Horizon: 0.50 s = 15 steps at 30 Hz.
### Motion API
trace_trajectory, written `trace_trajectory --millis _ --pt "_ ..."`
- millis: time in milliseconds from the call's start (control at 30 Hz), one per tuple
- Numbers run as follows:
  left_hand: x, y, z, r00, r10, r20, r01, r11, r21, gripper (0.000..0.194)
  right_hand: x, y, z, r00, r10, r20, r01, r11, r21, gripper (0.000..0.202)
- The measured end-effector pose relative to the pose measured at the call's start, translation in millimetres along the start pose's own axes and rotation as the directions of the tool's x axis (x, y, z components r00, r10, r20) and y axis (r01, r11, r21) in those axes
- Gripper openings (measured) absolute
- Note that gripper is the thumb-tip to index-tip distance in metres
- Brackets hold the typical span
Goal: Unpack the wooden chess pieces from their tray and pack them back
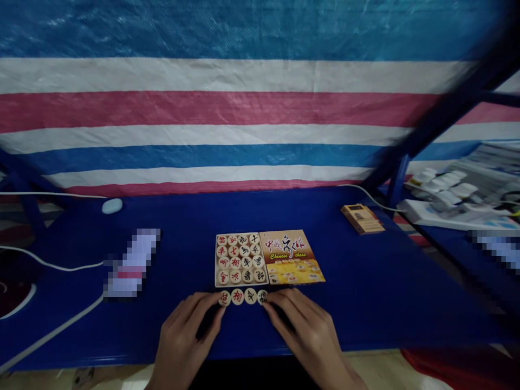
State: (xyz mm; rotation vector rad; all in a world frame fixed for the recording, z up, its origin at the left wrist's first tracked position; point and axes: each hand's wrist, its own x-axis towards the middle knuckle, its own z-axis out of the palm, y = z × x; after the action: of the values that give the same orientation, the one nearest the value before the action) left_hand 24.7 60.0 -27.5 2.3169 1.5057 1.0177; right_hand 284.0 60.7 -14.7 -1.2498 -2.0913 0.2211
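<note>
Several round Chinese chess pieces (238, 296) lie in a straight row on the blue table, with red characters on the left ones and black on the right ones. My left hand (189, 319) is closed, thumb and fingertips on the red piece (224, 298) at the row's left end. At the opposite end, my right hand (304, 319) pinches a black-character piece (262, 296), partly covered by the fingers. Just beyond the row sits an open box tray (215, 260) filled with more pieces in rows. Its printed lid (288, 246), marked "Chinese chess", lies against the tray's right side.
A pixelated phone-like object (136, 260) lies at left, near white cables (57, 336) and a small pale case (112, 206). A yellow-brown card box (363, 219) stands back right. Further right are a white power strip (442, 215) with plugs and a blue frame post (397, 181).
</note>
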Motion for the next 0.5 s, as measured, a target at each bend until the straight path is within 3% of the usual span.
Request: trace_trajectory --millis 500 --pt "2.9 1.0 -6.5 0.994 -0.062 -0.090 0.057 0.997 -0.060 0.020 2.6 -0.7 -0.8 0.999 0.046 -0.014 -0.046 0.999 0.002 0.006"
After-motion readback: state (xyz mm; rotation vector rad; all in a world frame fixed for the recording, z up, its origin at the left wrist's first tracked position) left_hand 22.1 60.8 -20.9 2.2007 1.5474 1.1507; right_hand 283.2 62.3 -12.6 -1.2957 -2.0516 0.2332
